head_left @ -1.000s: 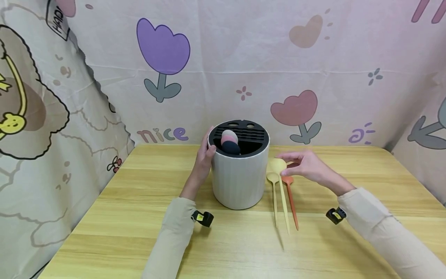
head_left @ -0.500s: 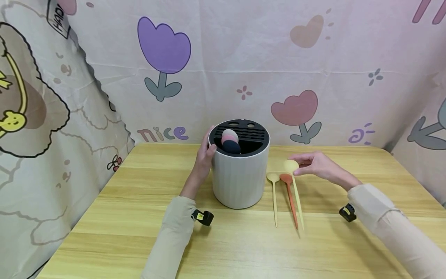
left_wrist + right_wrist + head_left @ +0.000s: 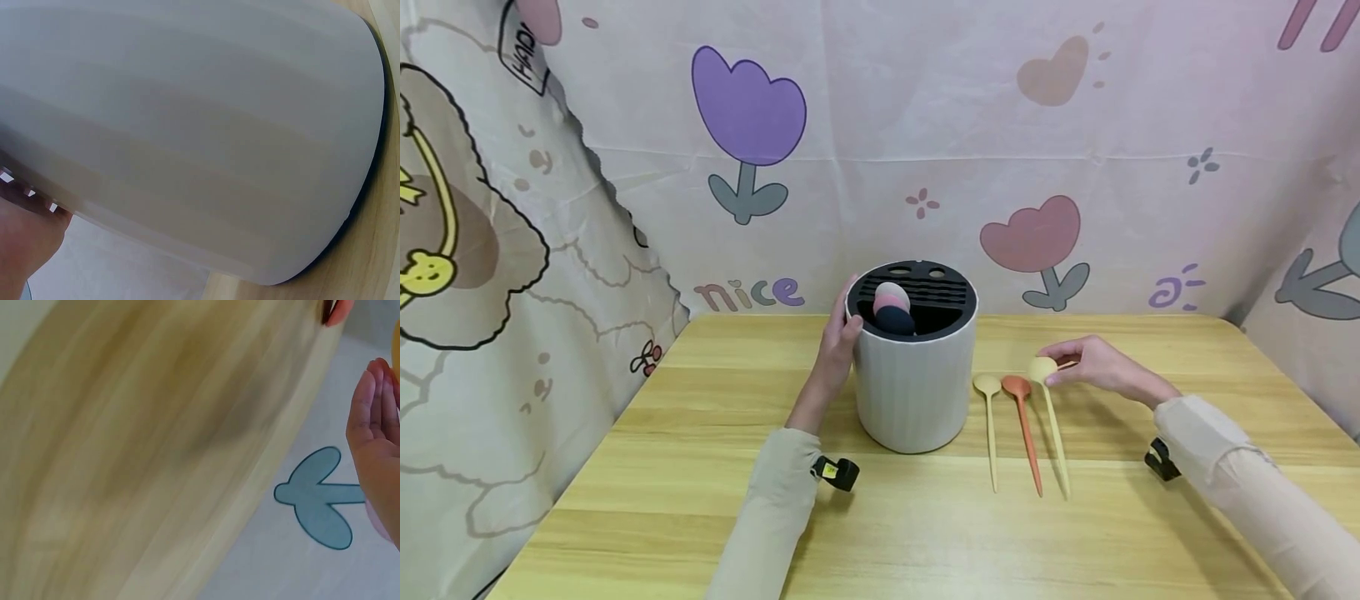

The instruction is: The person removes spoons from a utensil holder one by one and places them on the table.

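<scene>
My left hand (image 3: 837, 348) holds the side of a white ribbed utensil holder (image 3: 913, 392), thumb near its black slotted top (image 3: 936, 287). In the left wrist view the holder's wall (image 3: 187, 137) fills most of the picture and part of the left hand (image 3: 31, 237) shows at the edge. My right hand (image 3: 1093, 365) pinches a pale yellow spoon (image 3: 1056, 425) by its round head, handle pointing toward me. To its left lie an orange spoon (image 3: 1027, 433) and a smaller pale yellow spoon (image 3: 990, 437), side by side. The right wrist view shows the right hand (image 3: 382, 437) at its edge.
A rounded thing in grey, pink and dark blue (image 3: 893, 308) sticks up from the holder's front compartment. The holder stands on a wood-grain table (image 3: 737, 508). Behind the table hangs a printed cloth (image 3: 880, 100), with another cloth (image 3: 572, 350) along the left.
My right hand has carried the pale yellow spoon rightward, across the orange one to its right side, and lowered its handle end toward the table. My left hand stays on the holder.
</scene>
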The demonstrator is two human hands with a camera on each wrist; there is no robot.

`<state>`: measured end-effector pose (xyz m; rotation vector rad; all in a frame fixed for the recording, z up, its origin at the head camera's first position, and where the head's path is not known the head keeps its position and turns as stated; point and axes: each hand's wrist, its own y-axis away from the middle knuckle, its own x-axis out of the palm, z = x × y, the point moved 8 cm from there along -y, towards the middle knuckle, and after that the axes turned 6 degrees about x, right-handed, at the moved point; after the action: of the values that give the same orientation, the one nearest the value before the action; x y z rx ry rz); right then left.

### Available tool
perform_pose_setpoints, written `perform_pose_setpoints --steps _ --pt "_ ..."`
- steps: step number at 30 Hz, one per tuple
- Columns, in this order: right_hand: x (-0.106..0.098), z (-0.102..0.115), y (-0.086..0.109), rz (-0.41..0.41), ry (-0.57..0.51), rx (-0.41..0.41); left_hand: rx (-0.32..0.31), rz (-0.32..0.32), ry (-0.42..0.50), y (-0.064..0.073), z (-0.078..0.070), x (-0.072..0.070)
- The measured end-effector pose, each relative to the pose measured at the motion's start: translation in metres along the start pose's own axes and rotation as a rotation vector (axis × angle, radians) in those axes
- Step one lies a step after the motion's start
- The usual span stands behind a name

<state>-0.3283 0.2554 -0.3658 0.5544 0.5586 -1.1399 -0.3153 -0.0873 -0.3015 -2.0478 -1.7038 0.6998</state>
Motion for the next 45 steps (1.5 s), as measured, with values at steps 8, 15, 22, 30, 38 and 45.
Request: perform_pose_setpoints --steps 8,15,22,30,38,45 --pt "-0.003 -0.012 -0.001 0.017 0.015 0.026 -0.002 0.000 -0.004 0.000 0.001 0.000" --pt "0.001 -0.022 -0.005 0.042 0.025 0.036 0.004 0.007 0.005 0.000 0.001 0.000" --pt "0.004 -0.030 -0.007 0.036 0.058 0.070 -0.003 0.007 0.001 -0.001 0.003 0.000" --pt "0.008 -0.028 -0.011 0.024 0.086 0.059 0.007 0.008 0.009 -0.001 0.003 -0.001" --pt "0.011 -0.021 -0.012 0.016 0.086 -0.001 0.005 0.003 0.000 -0.001 0.003 -0.002" --pt "0.012 -0.020 -0.011 0.026 0.074 -0.011 -0.004 0.004 -0.002 -0.002 0.006 -0.001"
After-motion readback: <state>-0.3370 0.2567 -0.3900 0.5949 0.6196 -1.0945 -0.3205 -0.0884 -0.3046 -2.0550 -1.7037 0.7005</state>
